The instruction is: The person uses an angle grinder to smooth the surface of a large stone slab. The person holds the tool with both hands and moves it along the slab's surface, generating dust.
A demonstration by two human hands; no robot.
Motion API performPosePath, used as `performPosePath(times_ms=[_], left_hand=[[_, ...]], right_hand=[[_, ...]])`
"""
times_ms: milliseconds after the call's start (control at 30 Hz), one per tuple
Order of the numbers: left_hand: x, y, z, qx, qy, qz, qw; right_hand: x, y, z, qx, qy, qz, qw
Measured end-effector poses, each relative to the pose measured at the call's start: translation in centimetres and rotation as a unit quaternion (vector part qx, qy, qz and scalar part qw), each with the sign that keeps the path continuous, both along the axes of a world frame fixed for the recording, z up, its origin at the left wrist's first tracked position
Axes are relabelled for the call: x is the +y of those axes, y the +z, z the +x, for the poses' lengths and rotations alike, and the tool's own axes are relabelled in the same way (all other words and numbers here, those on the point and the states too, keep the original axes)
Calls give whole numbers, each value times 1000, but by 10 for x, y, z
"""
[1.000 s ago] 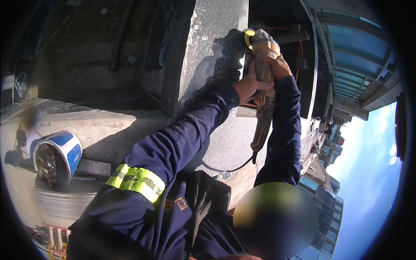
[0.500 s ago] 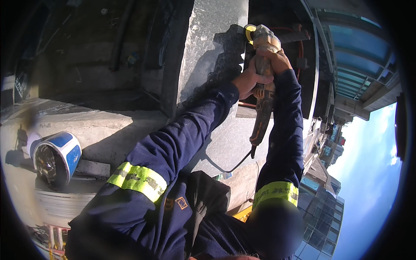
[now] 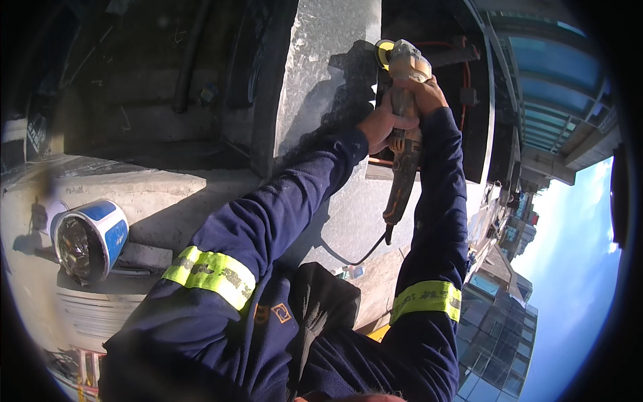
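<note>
Both my hands are wrapped round a dusty angle grinder (image 3: 404,151), its head at the top and its cord trailing from the lower end. My left hand (image 3: 385,126) grips the middle of the body. Higher up, just below the gear head, my right hand (image 3: 426,94) is closed round it. A round yellow disc (image 3: 384,55) on the grinder's head sits at the edge of the grey concrete pillar (image 3: 335,27), beside the dark opening. Whether the disc touches the concrete, I cannot tell. Shadows of the tool and my arms fall on the pillar.
At the left, a blue and white bucket (image 3: 110,231) lies tipped on its side near a concrete ledge (image 3: 161,191). The black cord (image 3: 358,260) loops below the grinder. Orange pipe (image 3: 465,74) runs inside the opening. Glass buildings (image 3: 499,335) stand to the right.
The grinder and both hands have shifted very slightly left, with the grip unchanged. The view has moved a little too.
</note>
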State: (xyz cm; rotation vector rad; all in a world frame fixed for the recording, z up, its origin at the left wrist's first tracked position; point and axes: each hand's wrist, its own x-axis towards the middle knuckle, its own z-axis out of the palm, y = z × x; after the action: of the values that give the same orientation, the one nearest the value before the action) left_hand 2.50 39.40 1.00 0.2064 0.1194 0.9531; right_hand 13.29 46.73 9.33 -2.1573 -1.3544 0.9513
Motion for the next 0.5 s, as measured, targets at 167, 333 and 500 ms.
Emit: performPosePath(times_ms=[167, 333, 500], left_hand=[[6, -1, 1, -27, -2, -10, 1000], [-9, 2, -3, -4, -5, -4, 1000], [-2, 4, -5, 4, -5, -1, 1000]], right_hand=[[20, -7, 15, 19, 45, -35, 998], [4, -9, 20, -22, 40, -28, 999], [7, -4, 12, 2, 35, -22, 999]])
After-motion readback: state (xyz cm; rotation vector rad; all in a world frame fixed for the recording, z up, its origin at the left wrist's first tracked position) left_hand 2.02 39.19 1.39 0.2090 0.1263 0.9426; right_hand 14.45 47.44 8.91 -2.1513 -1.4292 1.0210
